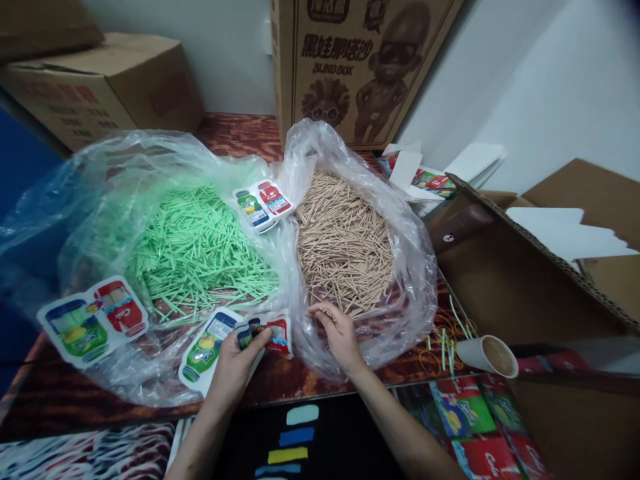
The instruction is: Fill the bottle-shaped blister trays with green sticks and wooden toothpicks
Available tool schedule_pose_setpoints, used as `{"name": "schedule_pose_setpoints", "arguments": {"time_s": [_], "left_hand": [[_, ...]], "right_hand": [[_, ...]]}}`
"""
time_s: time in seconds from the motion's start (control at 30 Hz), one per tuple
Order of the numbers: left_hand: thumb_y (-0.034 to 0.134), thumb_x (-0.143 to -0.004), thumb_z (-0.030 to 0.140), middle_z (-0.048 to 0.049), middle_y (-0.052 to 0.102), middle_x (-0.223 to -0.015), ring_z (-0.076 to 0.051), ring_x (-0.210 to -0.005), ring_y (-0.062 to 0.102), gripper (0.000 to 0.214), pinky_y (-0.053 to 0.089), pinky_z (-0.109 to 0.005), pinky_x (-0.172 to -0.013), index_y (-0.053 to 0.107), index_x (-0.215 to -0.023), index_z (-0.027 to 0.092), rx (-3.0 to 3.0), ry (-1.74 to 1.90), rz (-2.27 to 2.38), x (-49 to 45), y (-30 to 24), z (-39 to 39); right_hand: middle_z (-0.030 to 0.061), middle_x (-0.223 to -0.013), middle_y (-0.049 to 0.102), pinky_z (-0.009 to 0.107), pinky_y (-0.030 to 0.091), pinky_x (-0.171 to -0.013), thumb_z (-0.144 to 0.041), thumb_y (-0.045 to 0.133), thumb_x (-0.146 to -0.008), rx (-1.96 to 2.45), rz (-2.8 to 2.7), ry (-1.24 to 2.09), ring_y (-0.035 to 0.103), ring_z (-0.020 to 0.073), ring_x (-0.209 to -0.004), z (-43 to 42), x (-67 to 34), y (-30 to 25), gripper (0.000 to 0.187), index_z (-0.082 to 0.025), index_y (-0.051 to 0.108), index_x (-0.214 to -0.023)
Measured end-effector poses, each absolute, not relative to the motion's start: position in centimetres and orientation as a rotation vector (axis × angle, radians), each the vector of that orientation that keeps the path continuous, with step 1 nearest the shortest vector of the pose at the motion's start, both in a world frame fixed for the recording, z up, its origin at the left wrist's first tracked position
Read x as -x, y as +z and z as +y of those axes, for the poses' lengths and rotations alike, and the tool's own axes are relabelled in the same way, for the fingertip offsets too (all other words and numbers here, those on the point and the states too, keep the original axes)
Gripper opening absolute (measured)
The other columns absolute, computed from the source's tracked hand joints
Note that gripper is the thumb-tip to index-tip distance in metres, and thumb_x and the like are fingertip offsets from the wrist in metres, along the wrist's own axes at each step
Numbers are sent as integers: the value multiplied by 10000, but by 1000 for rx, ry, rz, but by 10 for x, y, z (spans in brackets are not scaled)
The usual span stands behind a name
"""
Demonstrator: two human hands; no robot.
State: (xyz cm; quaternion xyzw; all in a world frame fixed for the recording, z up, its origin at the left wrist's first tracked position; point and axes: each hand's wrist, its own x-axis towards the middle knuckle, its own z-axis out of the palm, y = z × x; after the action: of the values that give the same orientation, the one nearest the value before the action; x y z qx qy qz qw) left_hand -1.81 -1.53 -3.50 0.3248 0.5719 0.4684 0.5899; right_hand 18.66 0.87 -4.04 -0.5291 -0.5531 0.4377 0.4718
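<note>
My left hand (pixel 245 357) is closed on a printed packet (pixel 280 333) with a red end, held at the front of the table. Under and beside that hand lies a second packet (pixel 207 343) with a green, can-shaped picture. My right hand (pixel 337 333) has its fingers pinched together around a few brown sticks (pixel 327 313). It is at the near edge of a clear plastic bag (pixel 413 293) full of brown sticks (pixel 345 240). Left of it, another clear bag (pixel 115 153) holds a heap of green sticks (pixel 195 253).
One packet (pixel 95 320) lies at the left; another (pixel 263 203) rests between the bags. A paper cup (pixel 487 355) lies tipped beside loose rubber bands (pixel 435 347). An open carton (pixel 525 267) stands right; a tall box (pixel 355 67) and a carton (pixel 110 87) stand behind.
</note>
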Motion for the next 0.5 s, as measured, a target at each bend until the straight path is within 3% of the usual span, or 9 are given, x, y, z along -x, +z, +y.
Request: {"name": "schedule_pose_setpoints", "arguments": {"time_s": [0.5], "left_hand": [[758, -690, 366, 1, 695, -712, -133, -664, 596, 236, 472, -236, -684, 699, -751, 146, -762, 1081, 1323, 17, -35, -17]], "right_hand": [[36, -863, 696, 291, 464, -818, -250, 503, -915, 1241, -1439, 1064, 637, 182, -864, 6, -180, -34, 175, -206, 666, -870]]}}
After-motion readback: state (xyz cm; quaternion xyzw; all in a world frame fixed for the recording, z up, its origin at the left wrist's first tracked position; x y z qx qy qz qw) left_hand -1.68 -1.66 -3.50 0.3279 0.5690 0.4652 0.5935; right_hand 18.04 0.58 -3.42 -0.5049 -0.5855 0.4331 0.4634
